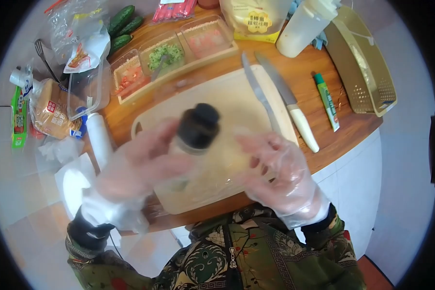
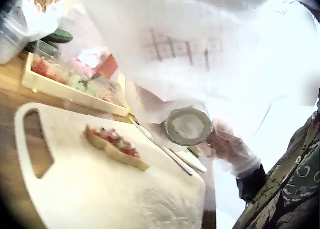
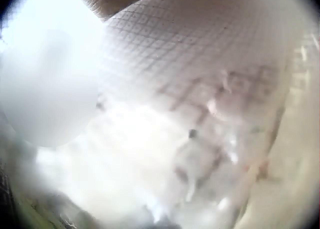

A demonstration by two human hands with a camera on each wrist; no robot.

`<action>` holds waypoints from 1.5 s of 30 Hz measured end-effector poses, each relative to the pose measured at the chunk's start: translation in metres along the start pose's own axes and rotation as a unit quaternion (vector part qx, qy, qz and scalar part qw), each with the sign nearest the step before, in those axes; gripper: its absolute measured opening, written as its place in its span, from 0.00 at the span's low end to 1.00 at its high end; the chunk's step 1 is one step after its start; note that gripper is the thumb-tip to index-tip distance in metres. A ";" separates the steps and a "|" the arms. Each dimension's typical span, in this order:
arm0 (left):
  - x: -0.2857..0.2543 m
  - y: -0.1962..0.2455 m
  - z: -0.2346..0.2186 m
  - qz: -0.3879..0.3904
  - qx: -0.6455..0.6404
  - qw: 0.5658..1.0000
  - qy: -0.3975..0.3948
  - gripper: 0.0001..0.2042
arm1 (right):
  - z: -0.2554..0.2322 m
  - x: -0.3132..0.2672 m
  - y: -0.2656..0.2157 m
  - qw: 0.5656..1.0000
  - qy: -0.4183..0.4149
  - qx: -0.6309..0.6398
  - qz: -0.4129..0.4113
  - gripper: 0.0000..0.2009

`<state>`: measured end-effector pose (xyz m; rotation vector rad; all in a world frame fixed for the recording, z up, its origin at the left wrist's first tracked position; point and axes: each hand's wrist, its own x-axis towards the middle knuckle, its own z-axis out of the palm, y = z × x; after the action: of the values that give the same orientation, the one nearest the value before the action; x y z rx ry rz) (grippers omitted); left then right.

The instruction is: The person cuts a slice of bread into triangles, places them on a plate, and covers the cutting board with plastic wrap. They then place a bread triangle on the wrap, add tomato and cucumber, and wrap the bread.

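A bottle with a black cap is gripped by my gloved left hand above the white cutting board. Its round base faces the left wrist camera. My gloved right hand is to the right of the bottle, fingers loosely bent and apart from it, over the board's right part. On the board, the left wrist view shows a bread piece with red and green topping; in the head view the bottle and left hand hide it. The right wrist view is blurred, mostly glove plastic.
A knife with a white handle and a long metal utensil lie at the right, near a green tube and a basket. Behind the board is a tray of chopped food. Bagged bread stands left.
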<state>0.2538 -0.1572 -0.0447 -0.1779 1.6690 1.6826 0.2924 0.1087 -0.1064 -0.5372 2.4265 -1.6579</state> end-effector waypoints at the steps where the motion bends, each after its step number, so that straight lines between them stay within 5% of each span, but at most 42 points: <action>1: 0.005 -0.003 0.007 -0.002 0.008 1.000 -0.017 0.29 | -0.001 0.002 -0.009 1.000 -0.008 -0.008 0.021 0.24; 4: 0.024 0.001 0.038 0.035 0.043 0.997 -0.061 0.33 | -0.002 0.002 -0.005 0.994 0.065 -0.045 -0.076 0.21; 6: 0.046 -0.015 0.060 0.158 0.022 0.985 -0.058 0.29 | -0.017 0.000 0.010 0.983 0.051 -0.086 -0.155 0.16; 8: 0.078 -0.038 0.086 0.269 0.013 0.962 -0.031 0.30 | -0.028 -0.014 0.023 0.994 0.095 -0.051 0.000 0.15; 9: 0.082 -0.039 0.104 0.287 -0.029 0.957 -0.027 0.30 | -0.036 -0.020 0.026 0.972 0.161 0.128 0.109 0.16; 10: 0.085 -0.041 0.117 0.303 -0.070 0.950 -0.023 0.29 | -0.041 -0.025 0.028 0.902 0.217 0.299 0.221 0.18; 12: 0.084 -0.029 0.122 0.373 0.068 0.925 -0.019 0.29 | -0.045 -0.027 0.023 0.966 0.238 0.086 0.059 0.26; 16: 0.082 -0.043 0.149 0.435 0.130 0.879 0.146 0.34 | -0.073 -0.015 0.032 0.940 0.301 0.143 0.076 0.31; 18: 0.072 -0.047 0.135 0.430 0.159 0.877 0.143 0.36 | -0.094 -0.006 0.047 0.945 0.306 0.084 0.079 0.31; 20: 0.055 -0.047 0.112 0.330 0.195 0.923 0.044 0.33 | -0.111 0.007 0.078 0.951 0.301 0.053 0.048 0.30; 22: 0.044 -0.057 0.092 0.350 0.257 0.899 0.053 0.31 | -0.117 0.020 0.089 0.947 0.311 -0.021 0.083 0.28; 24: 0.025 -0.054 0.069 0.260 0.284 0.923 -0.008 0.28 | -0.121 0.029 0.106 0.946 0.311 -0.042 0.077 0.24; 28: -0.007 -0.029 0.023 0.116 0.169 0.978 -0.027 0.21 | -0.121 0.041 0.113 0.947 0.303 0.016 0.107 0.19; 32: -0.018 -0.022 -0.016 0.084 0.229 0.967 0.079 0.13 | -0.124 0.046 0.123 0.941 0.317 0.024 0.113 0.18; 36: -0.020 -0.026 -0.044 0.048 0.241 0.948 0.200 0.11 | -0.126 0.044 0.122 0.936 0.317 0.065 0.137 0.28; 40: -0.014 -0.013 -0.060 0.036 0.243 0.943 0.226 0.11 | -0.118 0.041 0.104 0.929 0.323 0.047 0.175 0.31; 42: -0.010 -0.003 -0.061 0.010 0.212 0.946 0.246 0.11 | -0.122 0.030 0.090 0.927 0.315 -0.019 0.203 0.25; 44: -0.004 0.006 -0.062 -0.016 0.180 0.947 0.266 0.11 | -0.137 0.006 0.077 0.883 0.231 -0.200 0.357 0.22; 45: 0.000 0.010 -0.064 -0.006 0.196 0.943 0.269 0.11 | -0.134 0.001 0.067 0.882 0.232 -0.201 0.358 0.22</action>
<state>0.2226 -0.2136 -0.0456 -0.4846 2.3636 1.3190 0.2346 0.2470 -0.1182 0.7475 2.7774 -1.0373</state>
